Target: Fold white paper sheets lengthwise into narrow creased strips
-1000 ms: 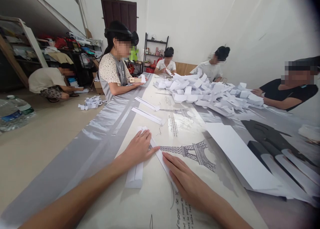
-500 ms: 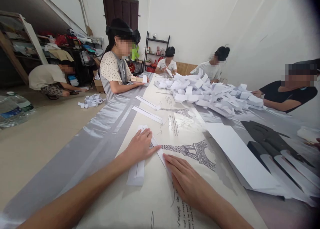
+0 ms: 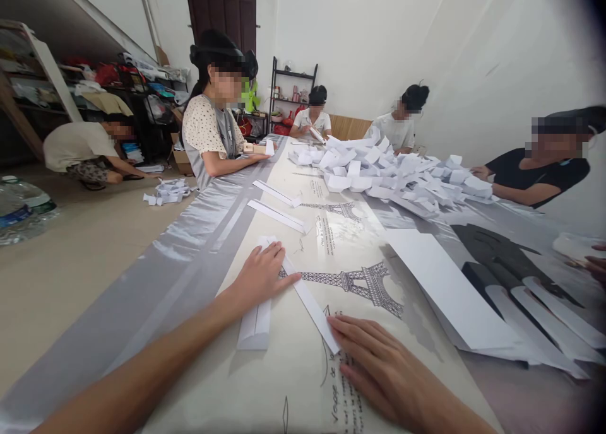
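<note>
A narrow folded white paper strip (image 3: 314,309) lies slantwise on the printed table cover (image 3: 265,390). My left hand (image 3: 262,273) rests on its upper end, fingers stretched out and thumb spread along it. Beneath that same hand is a wider folded paper piece (image 3: 254,333), whose near end shows below the wrist. At the lower end of the slanting strip, my right hand (image 3: 379,352) lies with its fingers extended and side by side, the fingertips touching the paper's edge. Farther up the table are two more folded strips (image 3: 277,215).
A large heap of folded white papers (image 3: 374,169) covers the far right side. Flat white sheets (image 3: 445,289) lie to my right beside dark sheets (image 3: 492,251). Several people sit around the table, and one crouches on the floor at left near a small paper pile (image 3: 168,191).
My right hand has slid down along the slanting strip toward its near end, uncovering more of it. My left hand stays on the upper end. The view has shifted slightly.
</note>
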Demonstrator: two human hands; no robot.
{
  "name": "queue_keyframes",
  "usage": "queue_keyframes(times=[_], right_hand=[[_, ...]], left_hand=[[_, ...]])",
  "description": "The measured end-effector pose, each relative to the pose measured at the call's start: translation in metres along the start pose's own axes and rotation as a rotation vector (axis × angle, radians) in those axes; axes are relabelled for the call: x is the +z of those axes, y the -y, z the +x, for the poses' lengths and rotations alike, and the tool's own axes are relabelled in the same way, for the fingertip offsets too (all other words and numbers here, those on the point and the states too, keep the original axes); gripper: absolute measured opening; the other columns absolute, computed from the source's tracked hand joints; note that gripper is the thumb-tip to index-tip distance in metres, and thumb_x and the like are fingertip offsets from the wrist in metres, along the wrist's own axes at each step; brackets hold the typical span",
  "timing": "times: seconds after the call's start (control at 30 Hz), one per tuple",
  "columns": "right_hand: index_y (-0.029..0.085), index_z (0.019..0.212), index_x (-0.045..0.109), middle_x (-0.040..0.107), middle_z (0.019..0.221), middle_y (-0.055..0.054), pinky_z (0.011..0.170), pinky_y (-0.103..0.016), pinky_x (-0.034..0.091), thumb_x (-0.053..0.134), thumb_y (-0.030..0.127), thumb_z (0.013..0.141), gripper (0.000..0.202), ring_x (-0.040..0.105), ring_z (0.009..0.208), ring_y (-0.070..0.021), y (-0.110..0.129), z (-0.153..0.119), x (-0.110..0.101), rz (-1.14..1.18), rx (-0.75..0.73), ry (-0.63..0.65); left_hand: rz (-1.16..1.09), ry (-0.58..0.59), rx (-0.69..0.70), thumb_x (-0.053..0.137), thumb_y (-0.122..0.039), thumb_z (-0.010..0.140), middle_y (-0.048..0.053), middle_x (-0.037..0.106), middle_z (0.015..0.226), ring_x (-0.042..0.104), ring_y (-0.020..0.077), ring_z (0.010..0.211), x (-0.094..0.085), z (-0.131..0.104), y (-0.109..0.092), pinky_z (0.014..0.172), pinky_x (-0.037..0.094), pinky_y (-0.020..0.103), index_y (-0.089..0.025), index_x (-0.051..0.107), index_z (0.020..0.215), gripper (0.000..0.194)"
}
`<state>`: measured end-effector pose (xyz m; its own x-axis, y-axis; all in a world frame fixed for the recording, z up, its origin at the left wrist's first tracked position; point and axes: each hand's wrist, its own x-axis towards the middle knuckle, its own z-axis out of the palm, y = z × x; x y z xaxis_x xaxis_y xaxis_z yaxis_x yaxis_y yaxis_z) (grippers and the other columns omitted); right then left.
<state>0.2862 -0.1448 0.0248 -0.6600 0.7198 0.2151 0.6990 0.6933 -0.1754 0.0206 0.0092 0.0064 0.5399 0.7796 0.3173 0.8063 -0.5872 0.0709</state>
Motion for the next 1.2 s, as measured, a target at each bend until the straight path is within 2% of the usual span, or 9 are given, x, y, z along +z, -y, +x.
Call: queue_keyframes(times=[0.13, 0.3, 0.57, 0.67, 0.83, 0.93, 1.0, 1.07, 1.2], right_hand=[[0.029, 0.154, 0.038, 0.051, 0.151, -0.004, 0.106, -0.049, 0.054, 0.052, 0.022, 0.100, 0.056, 0.052, 0.136, -0.0264, -0.006, 0.005, -0.005, 0.033, -0.032, -0.009], [0.031, 0.153, 0.039, 0.058, 0.144, -0.002, 0.108, -0.046, 0.053, 0.047, 0.014, 0.101, 0.056, 0.056, 0.133, -0.0221, -0.013, 0.009, -0.002, 0.056, -0.116, 0.015], [0.031, 0.151, 0.043, 0.058, 0.144, -0.003, 0.111, -0.047, 0.049, 0.051, 0.017, 0.100, 0.053, 0.053, 0.135, -0.0212, -0.013, -0.003, 0.003, 0.166, -0.040, 0.000], [0.029, 0.146, 0.051, 0.063, 0.139, -0.004, 0.111, -0.047, 0.049, 0.050, 0.017, 0.101, 0.047, 0.055, 0.134, -0.0208, -0.013, -0.005, 0.001, 0.199, -0.008, -0.006], [0.026, 0.117, 0.071, 0.076, 0.111, -0.003, 0.095, -0.041, 0.058, 0.049, 0.020, 0.101, 0.028, 0.069, 0.109, -0.0208, -0.011, 0.030, -0.012, 0.234, 0.018, -0.053], [0.020, 0.119, 0.067, 0.071, 0.117, -0.009, 0.085, -0.043, 0.060, 0.051, 0.024, 0.101, 0.025, 0.066, 0.105, -0.0250, -0.011, 0.066, -0.006, 0.089, 0.003, -0.113], [0.018, 0.113, 0.068, 0.070, 0.114, -0.010, 0.083, -0.044, 0.059, 0.048, 0.019, 0.101, 0.023, 0.065, 0.102, -0.0263, -0.013, 0.083, 0.005, -0.046, -0.051, -0.132], [0.016, 0.106, 0.069, 0.071, 0.107, -0.009, 0.080, -0.041, 0.058, 0.046, 0.015, 0.102, 0.023, 0.065, 0.095, -0.0242, -0.016, 0.089, 0.017, -0.121, -0.103, -0.211], [0.014, 0.106, 0.066, 0.069, 0.119, -0.011, 0.082, -0.042, 0.055, 0.048, 0.010, 0.100, 0.020, 0.062, 0.099, -0.0252, -0.019, 0.081, 0.030, -0.249, -0.147, -0.297]], left_hand=[[-0.038, -0.001, 0.005, 0.044, -0.063, 0.098, 0.022, 0.053, 0.146, 0.046, 0.0328, 0.139, -0.003, 0.000, -0.002, 0.114, 0.034, 0.052, -0.013, 0.054, 0.130, 0.060], [-0.053, 0.003, -0.008, 0.045, -0.062, 0.098, 0.021, 0.052, 0.147, 0.044, 0.0331, 0.141, -0.005, -0.001, -0.004, 0.114, 0.034, 0.053, -0.012, 0.053, 0.132, 0.060], [-0.008, 0.026, 0.000, 0.047, -0.062, 0.098, 0.021, 0.052, 0.147, 0.045, 0.0313, 0.141, -0.006, 0.000, -0.003, 0.115, 0.034, 0.051, -0.012, 0.054, 0.131, 0.060], [-0.009, 0.017, 0.005, 0.047, -0.062, 0.098, 0.021, 0.053, 0.146, 0.045, 0.0318, 0.140, -0.005, 0.000, -0.002, 0.114, 0.035, 0.051, -0.013, 0.054, 0.130, 0.060], [-0.018, 0.020, -0.002, 0.045, -0.062, 0.098, 0.021, 0.054, 0.145, 0.045, 0.0325, 0.140, -0.006, 0.000, -0.004, 0.113, 0.035, 0.051, -0.013, 0.055, 0.128, 0.058], [-0.031, 0.021, -0.022, 0.047, -0.062, 0.097, 0.022, 0.052, 0.146, 0.046, 0.0331, 0.140, -0.007, 0.000, -0.005, 0.114, 0.034, 0.052, -0.012, 0.054, 0.130, 0.060], [-0.045, 0.007, -0.028, 0.047, -0.063, 0.097, 0.021, 0.054, 0.145, 0.046, 0.0326, 0.140, -0.006, -0.001, -0.005, 0.114, 0.034, 0.051, -0.013, 0.055, 0.130, 0.060], [-0.059, -0.009, -0.023, 0.046, -0.063, 0.097, 0.019, 0.056, 0.143, 0.047, 0.0318, 0.139, -0.004, -0.001, -0.004, 0.113, 0.034, 0.050, -0.015, 0.056, 0.128, 0.058], [-0.051, -0.018, -0.021, 0.050, -0.064, 0.095, 0.019, 0.057, 0.142, 0.049, 0.0312, 0.136, -0.003, -0.001, -0.002, 0.112, 0.033, 0.048, -0.015, 0.056, 0.125, 0.057]])
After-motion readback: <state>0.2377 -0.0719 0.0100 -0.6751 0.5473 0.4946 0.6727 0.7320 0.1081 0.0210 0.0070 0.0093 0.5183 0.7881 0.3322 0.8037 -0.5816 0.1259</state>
